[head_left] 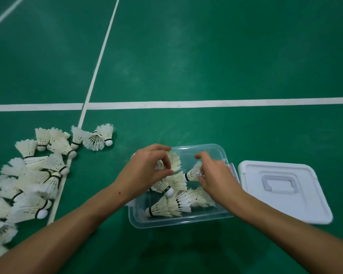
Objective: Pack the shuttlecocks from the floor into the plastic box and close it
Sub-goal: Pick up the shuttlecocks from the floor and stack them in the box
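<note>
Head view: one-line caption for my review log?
Both hands, left hand and right hand, place shuttlecocks into the clear box; lid off.

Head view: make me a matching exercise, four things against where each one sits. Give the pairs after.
Things:
1. white plastic lid with a moulded handle
2. heap of loose white feather shuttlecocks
3. clear plastic box
4. left hand

Places:
A. on the green floor between the heap and the lid
B. over the box, pinching a shuttlecock
C. flat on the floor, right of the box
D. on the floor along a white court line, left of the box

Pairs: 1-C, 2-D, 3-A, 4-B
</note>
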A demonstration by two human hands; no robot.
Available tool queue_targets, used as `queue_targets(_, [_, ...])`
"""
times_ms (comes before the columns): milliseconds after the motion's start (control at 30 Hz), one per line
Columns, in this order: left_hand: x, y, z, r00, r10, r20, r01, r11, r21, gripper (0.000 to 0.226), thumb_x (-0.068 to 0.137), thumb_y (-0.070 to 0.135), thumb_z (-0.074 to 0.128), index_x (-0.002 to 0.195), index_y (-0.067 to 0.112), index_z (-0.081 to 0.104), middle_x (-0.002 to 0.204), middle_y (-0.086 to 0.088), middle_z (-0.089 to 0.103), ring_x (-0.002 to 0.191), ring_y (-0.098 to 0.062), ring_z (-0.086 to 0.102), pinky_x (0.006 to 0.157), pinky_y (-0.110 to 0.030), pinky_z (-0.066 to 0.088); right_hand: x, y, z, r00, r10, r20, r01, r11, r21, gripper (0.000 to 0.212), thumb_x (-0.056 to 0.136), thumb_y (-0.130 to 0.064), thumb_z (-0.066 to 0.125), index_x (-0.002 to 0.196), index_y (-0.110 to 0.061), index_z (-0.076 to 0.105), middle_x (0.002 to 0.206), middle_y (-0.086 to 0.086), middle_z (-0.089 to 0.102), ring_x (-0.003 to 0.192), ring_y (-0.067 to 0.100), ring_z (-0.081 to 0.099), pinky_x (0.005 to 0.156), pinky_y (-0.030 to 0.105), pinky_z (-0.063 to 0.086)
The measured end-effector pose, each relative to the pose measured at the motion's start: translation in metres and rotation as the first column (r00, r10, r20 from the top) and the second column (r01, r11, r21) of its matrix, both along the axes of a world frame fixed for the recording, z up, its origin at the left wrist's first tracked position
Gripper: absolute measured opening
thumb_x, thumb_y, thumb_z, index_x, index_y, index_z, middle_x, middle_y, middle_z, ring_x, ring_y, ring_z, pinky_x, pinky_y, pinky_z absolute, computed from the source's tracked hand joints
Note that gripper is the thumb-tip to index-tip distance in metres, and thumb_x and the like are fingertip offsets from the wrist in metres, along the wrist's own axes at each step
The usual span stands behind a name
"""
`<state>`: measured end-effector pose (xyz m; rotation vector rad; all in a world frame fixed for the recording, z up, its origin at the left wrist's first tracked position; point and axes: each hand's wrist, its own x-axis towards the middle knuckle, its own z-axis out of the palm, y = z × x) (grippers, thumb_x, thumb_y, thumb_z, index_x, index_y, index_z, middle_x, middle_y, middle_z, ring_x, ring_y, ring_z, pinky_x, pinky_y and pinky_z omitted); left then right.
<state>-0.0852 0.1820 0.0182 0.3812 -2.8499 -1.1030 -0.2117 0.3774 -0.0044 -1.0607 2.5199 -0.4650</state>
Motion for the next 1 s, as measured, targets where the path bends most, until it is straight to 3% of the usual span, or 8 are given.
queue_targets(367, [0.005, 0.004, -0.005, 0.999, -0.028, 0.022, 0.028, 1.0, -0.002, 0.017, 0.083, 0.032, 0.087, 0.08, 0.03, 0.071, 0.139, 0.009, 0.066, 0.093, 0.025, 0.053, 0.084, -0.007, 0.039, -0.003, -0.021, -0.036, 0.947, -0.063, 0.314, 0.058, 0.998, 0.023, 0.057, 0.091, -0.003, 0.076, 0.139, -0.018, 0.05, 0.101, -0.004, 0.06, 0.09, 0.013, 0.061, 0.075, 0.029, 0.056])
queue_targets(433, [0.003, 0.005, -0.006, 0.998, -0.042, 0.041, 0.043, 0.999, -0.005, 0.018, 0.082, 0.033, 0.088, 0.08, 0.031, 0.07, 0.141, 0.007, 0.066, 0.106, 0.015, 0.058, 0.091, -0.014, 0.045, -0.004, -0.022, -0.04, 0.941, -0.079, 0.33, 0.076, 0.997, 0.024, 0.058, 0.09, -0.003, 0.078, 0.139, -0.018, 0.051, 0.102, -0.003, 0.06, 0.091, 0.014, 0.063, 0.08, 0.034, 0.06])
queue_targets(533, [0.0, 0.008, -0.008, 0.994, -0.058, 0.092, 0.059, 0.998, -0.006, 0.019, 0.082, 0.033, 0.088, 0.079, 0.031, 0.069, 0.143, 0.003, 0.065, 0.121, -0.003, 0.063, 0.094, -0.015, 0.042, -0.009, -0.022, -0.037, 0.933, -0.072, 0.353, 0.065, 0.997, 0.032, 0.061, 0.091, -0.01, 0.08, 0.143, -0.017, 0.047, 0.103, 0.0, 0.066, 0.089, 0.014, 0.065, 0.079, 0.03, 0.057])
queue_targets(600, [-0.001, 0.008, -0.009, 0.993, -0.055, 0.108, 0.057, 0.998, -0.008, 0.019, 0.081, 0.032, 0.088, 0.078, 0.031, 0.069, 0.144, 0.002, 0.064, 0.125, -0.005, 0.063, 0.094, -0.014, 0.04, -0.008, -0.019, -0.028, 0.947, -0.056, 0.315, 0.037, 0.997, 0.064, 0.066, 0.093, -0.018, 0.08, 0.148, -0.017, 0.043, 0.115, 0.003, 0.068, 0.099, 0.018, 0.065, 0.087, 0.03, 0.055])
queue_targets(667, [-0.003, 0.005, -0.009, 0.993, -0.047, 0.104, 0.046, 0.999, 0.003, 0.018, 0.081, 0.032, 0.088, 0.078, 0.029, 0.071, 0.143, 0.003, 0.065, 0.119, 0.003, 0.06, 0.089, -0.005, 0.036, -0.005, -0.01, -0.014, 0.965, -0.048, 0.259, 0.037, 0.998, 0.047, 0.069, 0.093, -0.025, 0.08, 0.15, -0.019, 0.043, 0.13, 0.002, 0.065, 0.114, 0.018, 0.063, 0.1, 0.035, 0.054])
queue_targets(767, [-0.007, 0.003, -0.005, 0.994, -0.06, 0.087, 0.056, 0.997, 0.043, 0.015, 0.08, 0.035, 0.088, 0.078, 0.029, 0.075, 0.14, 0.009, 0.064, 0.096, 0.02, 0.054, 0.082, -0.003, 0.034, 0.004, 0.005, 0.006, 0.98, 0.042, 0.193, -0.007, 0.984, -0.18, 0.064, 0.089, -0.028, 0.083, 0.145, -0.03, 0.051, 0.14, -0.012, 0.057, 0.121, 0.005, 0.057, 0.106, 0.029, 0.051])
queue_targets(867, [-0.014, 0.006, 0.002, 0.995, -0.083, 0.057, 0.078, 0.992, 0.097, 0.017, 0.079, 0.036, 0.089, 0.077, 0.035, 0.073, 0.134, 0.015, 0.059, 0.09, 0.021, 0.053, 0.077, -0.009, 0.035, 0.01, 0.009, 0.012, 0.982, 0.138, 0.132, -0.094, 0.951, -0.294, 0.057, 0.088, -0.028, 0.084, 0.137, -0.035, 0.056, 0.126, -0.022, 0.063, 0.123, -0.001, 0.053, 0.104, 0.023, 0.047])
queue_targets(1000, [-0.025, 0.013, 0.006, 0.995, -0.092, 0.033, 0.086, 0.986, 0.144, 0.016, 0.079, 0.039, 0.088, 0.082, 0.035, 0.073, 0.126, 0.017, 0.059, 0.083, 0.019, 0.054, 0.071, -0.009, 0.038, 0.012, 0.009, 0.012, 0.997, 0.067, 0.028, -0.054, 0.943, -0.327, 0.048, 0.09, -0.032, 0.081, 0.133, -0.034, 0.06, 0.101, -0.024, 0.068, 0.116, 0.001, 0.049, 0.091, 0.023, 0.043])
